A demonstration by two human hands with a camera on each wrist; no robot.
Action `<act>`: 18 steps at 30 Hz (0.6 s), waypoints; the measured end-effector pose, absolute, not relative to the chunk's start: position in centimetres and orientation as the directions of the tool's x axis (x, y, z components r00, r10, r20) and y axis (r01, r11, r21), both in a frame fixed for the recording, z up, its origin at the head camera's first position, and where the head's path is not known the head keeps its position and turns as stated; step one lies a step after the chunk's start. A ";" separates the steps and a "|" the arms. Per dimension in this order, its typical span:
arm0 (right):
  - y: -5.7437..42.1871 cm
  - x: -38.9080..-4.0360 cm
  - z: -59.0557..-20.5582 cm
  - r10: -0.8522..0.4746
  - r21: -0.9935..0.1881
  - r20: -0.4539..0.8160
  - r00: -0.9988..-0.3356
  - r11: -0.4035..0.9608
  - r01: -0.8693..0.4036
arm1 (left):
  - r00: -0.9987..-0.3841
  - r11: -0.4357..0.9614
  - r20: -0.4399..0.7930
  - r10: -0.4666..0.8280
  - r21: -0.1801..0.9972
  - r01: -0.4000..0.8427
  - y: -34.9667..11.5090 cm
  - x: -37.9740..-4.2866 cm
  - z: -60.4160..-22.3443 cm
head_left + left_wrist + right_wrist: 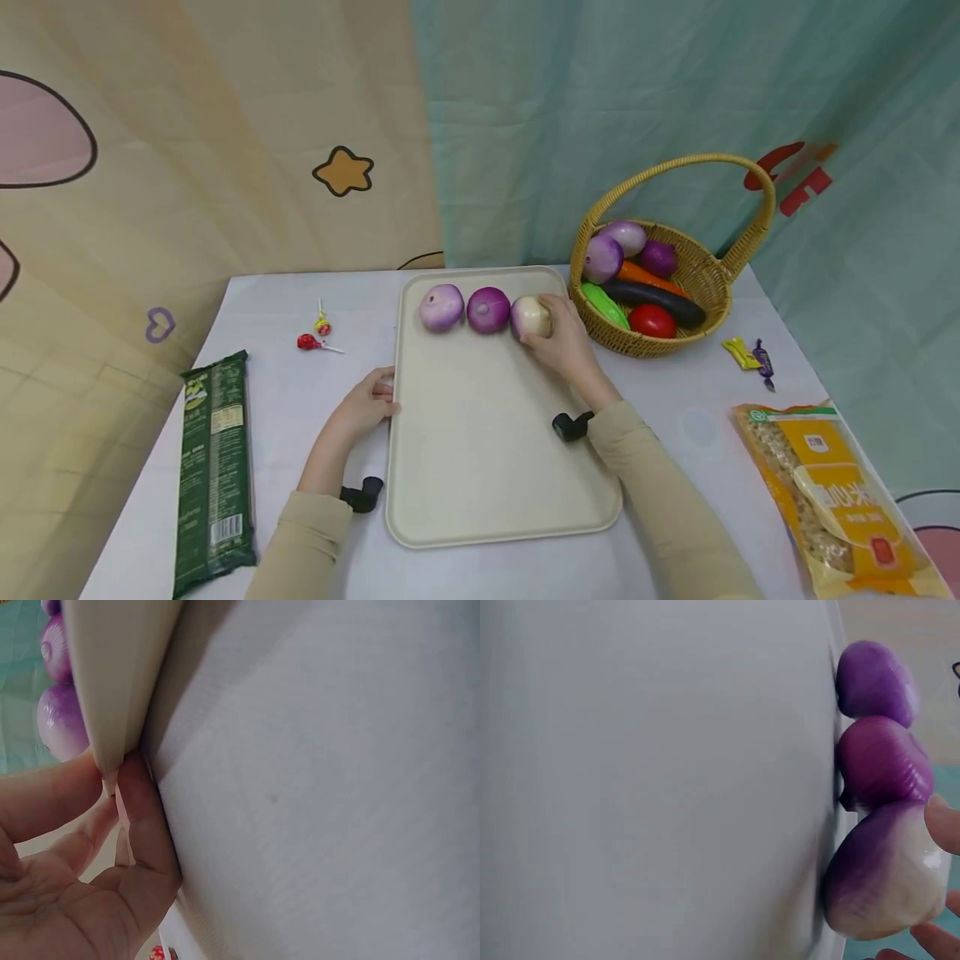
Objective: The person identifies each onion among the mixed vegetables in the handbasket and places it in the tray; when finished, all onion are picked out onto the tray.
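My right hand [561,337] grips a white-and-purple turnip [885,877] at the far right corner of the cream tray [495,433]. In the right wrist view its thumb lies on the turnip's pale side and other fingers curl beneath. Beside it in a row sit a red onion [488,310] and a light purple turnip [441,307]. My left hand [366,404] pinches the tray's left rim; the left wrist view shows the thumb and a finger on either side of the rim [112,742].
A wicker basket [716,292] of vegetables stands right of the tray, its handle raised. Two lollipops [318,340] and a green packet [213,475] lie left. Two wrapped candies [742,354] and an orange-and-clear bag [840,500] lie right. Curtains hang behind the table.
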State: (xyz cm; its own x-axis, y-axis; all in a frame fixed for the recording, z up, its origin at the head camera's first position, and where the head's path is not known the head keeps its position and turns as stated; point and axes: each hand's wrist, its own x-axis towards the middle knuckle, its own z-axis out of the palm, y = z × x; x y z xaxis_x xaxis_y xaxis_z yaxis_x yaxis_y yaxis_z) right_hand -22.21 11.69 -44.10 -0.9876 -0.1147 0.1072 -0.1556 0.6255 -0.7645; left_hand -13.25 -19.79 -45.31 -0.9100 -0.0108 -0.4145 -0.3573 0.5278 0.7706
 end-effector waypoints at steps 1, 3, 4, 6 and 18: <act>11.9 -22.0 -43.7 -0.114 -0.768 0.109 -0.987 0.621 -0.156 | -0.911 0.529 -0.413 -0.010 0.771 -0.355 -19.8 -13.3 -45.3; 12.5 -21.6 -42.7 -0.110 -0.780 0.113 -0.988 0.606 -0.157 | -0.911 0.531 -0.411 -0.006 0.771 -0.352 -19.7 -13.3 -45.3; 12.8 -21.5 -42.2 -0.104 -0.788 0.120 -0.987 0.595 -0.158 | -0.911 0.532 -0.411 -0.006 0.770 -0.351 -19.8 -13.3 -45.3; 13.7 -21.4 -41.3 -0.082 -0.809 0.157 -0.984 0.560 -0.176 | -0.912 0.534 -0.410 -0.006 0.770 -0.350 -19.9 -13.3 -45.2; 20.3 -25.5 -39.5 0.228 -0.865 0.255 -0.940 0.488 -0.116 | -0.915 0.527 -0.404 -0.003 0.776 -0.345 -19.8 -13.1 -45.2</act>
State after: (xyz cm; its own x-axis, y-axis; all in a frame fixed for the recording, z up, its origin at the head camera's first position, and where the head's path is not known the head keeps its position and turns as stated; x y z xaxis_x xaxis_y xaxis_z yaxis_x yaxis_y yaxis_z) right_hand -25.46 20.29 -39.48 -0.9397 0.2279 0.2550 -0.1165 0.4877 -0.8652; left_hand -13.14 -19.78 -45.18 -0.9146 -0.0033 -0.4043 -0.3452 0.5273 0.7764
